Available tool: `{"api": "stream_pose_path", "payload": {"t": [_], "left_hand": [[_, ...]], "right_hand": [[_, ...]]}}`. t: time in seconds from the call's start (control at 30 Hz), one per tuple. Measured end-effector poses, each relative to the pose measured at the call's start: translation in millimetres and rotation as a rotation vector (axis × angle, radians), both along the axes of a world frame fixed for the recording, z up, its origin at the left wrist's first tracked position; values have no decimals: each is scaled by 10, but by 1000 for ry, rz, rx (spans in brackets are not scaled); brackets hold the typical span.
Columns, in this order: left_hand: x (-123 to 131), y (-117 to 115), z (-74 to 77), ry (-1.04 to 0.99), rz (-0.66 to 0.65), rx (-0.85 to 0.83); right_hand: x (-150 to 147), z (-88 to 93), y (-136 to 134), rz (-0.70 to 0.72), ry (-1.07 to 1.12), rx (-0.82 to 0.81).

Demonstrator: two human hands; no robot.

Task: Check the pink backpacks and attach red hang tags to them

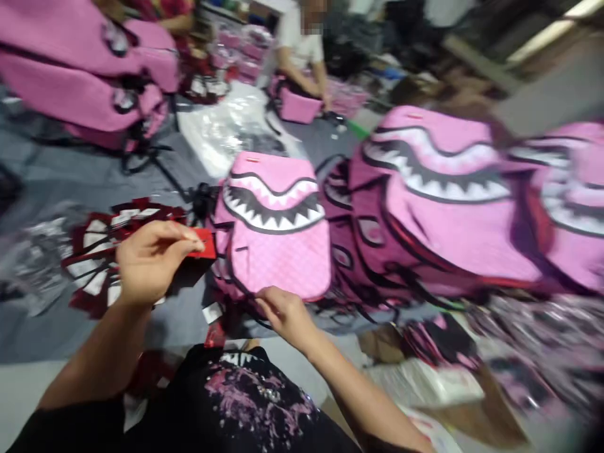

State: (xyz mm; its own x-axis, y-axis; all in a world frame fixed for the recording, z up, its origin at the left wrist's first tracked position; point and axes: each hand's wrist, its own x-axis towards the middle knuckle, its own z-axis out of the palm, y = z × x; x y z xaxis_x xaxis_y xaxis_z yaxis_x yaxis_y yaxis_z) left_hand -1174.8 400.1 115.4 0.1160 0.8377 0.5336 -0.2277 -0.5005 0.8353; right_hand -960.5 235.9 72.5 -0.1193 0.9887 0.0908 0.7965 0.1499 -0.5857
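A red tag is pinched between the thumb and fingers of my left hand, just left of a small pink backpack. That backpack stands upright in front of me, with a black-and-white zigzag-toothed mouth printed across it. At its lower edge, my right hand is closed on the bag, near a dark strap. Beneath and behind my left hand lies a fanned pile of red-and-white tags. A white label hangs low beside the bag.
Larger pink backpacks stand in a row at the right. More pink bags lie at the upper left. Clear plastic bags sit at the left; a plastic sheet lies behind. Another person handles a pink bag across the table.
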Motion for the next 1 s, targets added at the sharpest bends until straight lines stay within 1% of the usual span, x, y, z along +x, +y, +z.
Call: {"api": "stream_pose_path", "payload": {"t": [0.03,0.1,0.17,0.23,0.27,0.33,0.4,0.43,0.5,0.53,0.6,0.67,0.7,0.77,0.87,0.93,1.0], "left_hand": [[96,-64,51,-7,-67,42],[314,-210,137,10,-220,74],[559,-408,203,42,-368,60],[832,-659,232,69,-493,19],[979,-796,226,93,-539,-9],[1299,-1073,174,156,-587,-74],[1637,-1325,83,208,-591,-129],[1805,-1432,31,229,-583,-156],[2120,-1597,-74,264,-556,-202],[2263,-1653,-125,279,-533,-213],[2513,-1714,-224,295,-474,-214],[2715,-1722,-316,298,-410,-202],[2800,-1716,-359,298,-387,-203],[2941,-1697,-433,301,-354,-217],[3081,-1686,-507,332,-312,-233],[3129,-1698,-534,375,-301,-220],[3157,-1721,-554,419,-305,-194]], "right_hand": [[34,-9,-105,-45,11,9],[129,-45,-328,-159,32,58],[272,-101,-581,-288,39,119],[484,-154,-850,-439,31,163],[619,-167,-978,-519,21,174],[934,-137,-1192,-671,-30,196],[1263,-13,-1310,-775,-164,252],[1415,78,-1324,-799,-270,290],[1664,283,-1264,-794,-509,319],[1758,379,-1199,-770,-616,287],[1894,529,-1039,-716,-773,146],[1973,605,-896,-683,-868,8],[1999,620,-848,-666,-903,-31],[2033,630,-805,-628,-938,-63],[2075,656,-848,-583,-906,-107],[2114,683,-918,-560,-826,-117],[2165,690,-1007,-535,-692,-51]]}}
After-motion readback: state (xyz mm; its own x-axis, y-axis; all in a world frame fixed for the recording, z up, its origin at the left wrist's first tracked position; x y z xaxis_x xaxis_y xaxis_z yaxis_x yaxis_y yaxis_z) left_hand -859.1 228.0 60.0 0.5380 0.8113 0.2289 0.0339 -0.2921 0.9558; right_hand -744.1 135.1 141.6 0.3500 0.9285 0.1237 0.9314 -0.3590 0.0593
